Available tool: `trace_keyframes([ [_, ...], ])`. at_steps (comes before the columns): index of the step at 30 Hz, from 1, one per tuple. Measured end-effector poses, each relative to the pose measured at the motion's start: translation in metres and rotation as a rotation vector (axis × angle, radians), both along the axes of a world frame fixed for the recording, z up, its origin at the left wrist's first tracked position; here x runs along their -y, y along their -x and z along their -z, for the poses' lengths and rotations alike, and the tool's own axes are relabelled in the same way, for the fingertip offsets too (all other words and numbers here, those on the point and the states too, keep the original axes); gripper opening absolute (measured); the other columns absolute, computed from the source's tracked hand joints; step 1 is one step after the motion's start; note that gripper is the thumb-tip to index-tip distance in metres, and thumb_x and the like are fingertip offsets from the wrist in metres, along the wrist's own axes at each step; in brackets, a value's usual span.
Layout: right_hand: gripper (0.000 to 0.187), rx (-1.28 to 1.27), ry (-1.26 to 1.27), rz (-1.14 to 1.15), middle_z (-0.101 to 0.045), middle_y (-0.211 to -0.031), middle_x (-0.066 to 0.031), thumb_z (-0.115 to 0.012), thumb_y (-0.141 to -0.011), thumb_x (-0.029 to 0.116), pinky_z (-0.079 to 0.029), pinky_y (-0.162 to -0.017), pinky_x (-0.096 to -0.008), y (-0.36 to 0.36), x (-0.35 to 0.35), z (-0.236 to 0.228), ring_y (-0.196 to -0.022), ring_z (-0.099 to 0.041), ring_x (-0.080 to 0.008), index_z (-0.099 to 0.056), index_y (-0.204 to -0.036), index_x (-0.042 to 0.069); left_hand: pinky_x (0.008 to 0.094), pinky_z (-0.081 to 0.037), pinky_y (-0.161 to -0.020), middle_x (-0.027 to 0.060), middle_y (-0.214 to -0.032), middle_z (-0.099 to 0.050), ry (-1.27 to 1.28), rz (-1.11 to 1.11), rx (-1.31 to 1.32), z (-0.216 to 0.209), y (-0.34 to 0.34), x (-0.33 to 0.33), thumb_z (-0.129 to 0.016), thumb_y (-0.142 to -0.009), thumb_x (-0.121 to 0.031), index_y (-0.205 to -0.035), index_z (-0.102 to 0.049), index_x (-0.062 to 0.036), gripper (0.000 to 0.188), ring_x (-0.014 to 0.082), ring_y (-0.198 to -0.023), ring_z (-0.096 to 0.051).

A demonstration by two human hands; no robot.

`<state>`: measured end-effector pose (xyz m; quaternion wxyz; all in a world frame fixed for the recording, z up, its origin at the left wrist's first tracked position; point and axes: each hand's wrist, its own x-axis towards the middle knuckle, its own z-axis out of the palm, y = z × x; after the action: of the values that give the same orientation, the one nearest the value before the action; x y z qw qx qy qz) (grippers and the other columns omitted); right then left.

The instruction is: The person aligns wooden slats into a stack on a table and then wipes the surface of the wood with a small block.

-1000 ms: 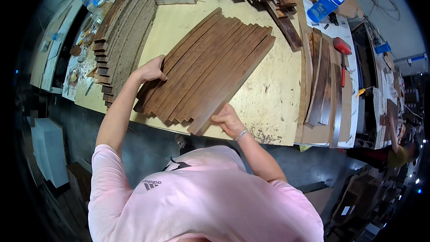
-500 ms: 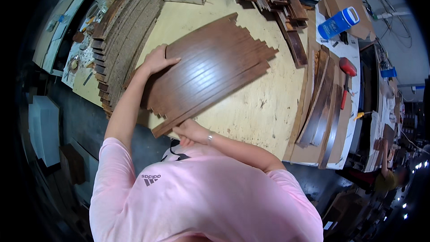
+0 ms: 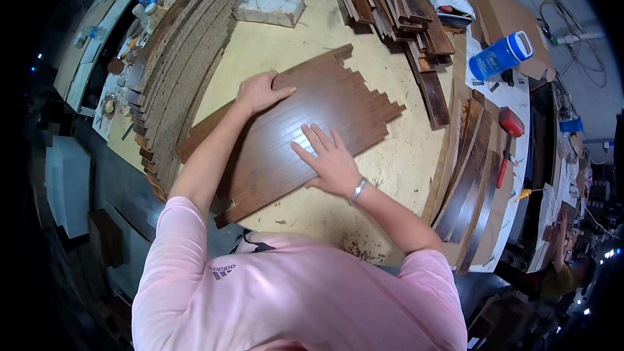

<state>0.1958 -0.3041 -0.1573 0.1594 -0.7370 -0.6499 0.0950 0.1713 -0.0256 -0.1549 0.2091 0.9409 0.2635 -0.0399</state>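
Note:
A dark brown panel of wood floorboards (image 3: 286, 140), with stepped, uneven ends, lies at a slant on the pale table. My left hand (image 3: 261, 93) grips its far long edge, thumb on top and the other fingers partly hidden. My right hand (image 3: 331, 164) rests flat on the glossy surface, fingers spread, a bracelet at the wrist. Another brown board end (image 3: 192, 142) shows along the far edge, left of my left forearm.
Stacked planks (image 3: 179, 52) stand at left, and a pile of loose boards (image 3: 403, 6) at the far right. A wrapped block (image 3: 270, 8) sits at the back. Narrow boards (image 3: 465, 195), a red mallet (image 3: 510, 123) and a blue bottle (image 3: 500, 56) are at right. Another person (image 3: 562, 276) is at far right.
My right hand has left the panel's near corner and now lies flat on its top. My left hand has moved rightward along the far edge. The panel's far end appears lower in view.

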Motion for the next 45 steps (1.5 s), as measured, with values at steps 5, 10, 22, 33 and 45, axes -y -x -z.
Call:
trace_keyframes([
  [5, 0.096, 0.02, 0.036, 0.032, -0.029, -0.156, -0.0195, -0.084, -0.064, 0.043, -0.026, -0.112, -0.0619, 0.026, 0.015, 0.001, -0.143, -0.028, -0.04, -0.043, -0.147, 0.018, 0.0463, -0.052, -0.085, 0.023, -0.098, -0.07, 0.021, 0.09, 0.021, 0.001, 0.004, 0.02, -0.07, -0.073, -0.061, -0.106, -0.069, -0.0024, 0.068, 0.039, -0.096, -0.067],
  [10, 0.097, 0.027, 0.128, 0.101, -0.028, -0.157, -0.0198, -0.083, -0.067, 0.045, -0.025, -0.113, -0.0604, 0.049, 0.021, -0.004, -0.145, -0.026, -0.0395, -0.04, -0.149, 0.015, 0.0461, -0.053, -0.083, 0.0212, -0.093, -0.07, 0.038, 0.174, 0.059, 0.002, 0.002, 0.032, -0.07, -0.071, -0.059, -0.103, -0.068, -0.0009, 0.067, 0.038, -0.091, -0.067],
  [22, 0.071, -0.483, -0.071, 0.31, -0.039, -0.147, -0.0281, -0.077, -0.078, 0.026, -0.035, -0.112, -0.0454, 0.015, -0.014, -0.036, -0.134, -0.041, -0.0425, -0.05, -0.137, -0.002, 0.0419, -0.046, -0.1, 0.0163, -0.121, -0.062, 0.11, 0.078, 0.643, -0.062, 0.146, 0.044, -0.073, -0.08, -0.015, -0.121, -0.061, -0.003, 0.044, 0.0338, -0.115, -0.057],
  [33, 0.072, -1.324, -0.118, 0.315, -0.053, -0.14, -0.019, -0.067, -0.09, 0.042, -0.04, -0.105, -0.0379, 0.044, -0.181, -0.045, -0.128, -0.05, -0.0281, -0.046, -0.142, -0.004, 0.0288, -0.043, -0.093, 0.0049, -0.106, -0.066, 0.476, -0.872, 0.857, -0.057, 0.326, -0.147, -0.063, -0.096, -0.027, -0.116, -0.065, 0.0029, 0.036, 0.0122, -0.102, -0.057],
  [45, 0.093, -1.446, -0.24, 0.656, -0.042, -0.148, -0.0144, -0.058, -0.083, 0.072, -0.034, -0.105, -0.0468, 0.085, -0.32, -0.09, -0.133, -0.041, -0.0288, -0.039, -0.146, 0.006, 0.0259, -0.044, -0.08, 0.0008, -0.094, -0.062, 0.795, -0.491, 0.679, -0.036, 0.322, -0.211, -0.057, -0.101, -0.031, -0.114, -0.064, 0.0027, 0.037, 0.0091, -0.087, -0.053],
])
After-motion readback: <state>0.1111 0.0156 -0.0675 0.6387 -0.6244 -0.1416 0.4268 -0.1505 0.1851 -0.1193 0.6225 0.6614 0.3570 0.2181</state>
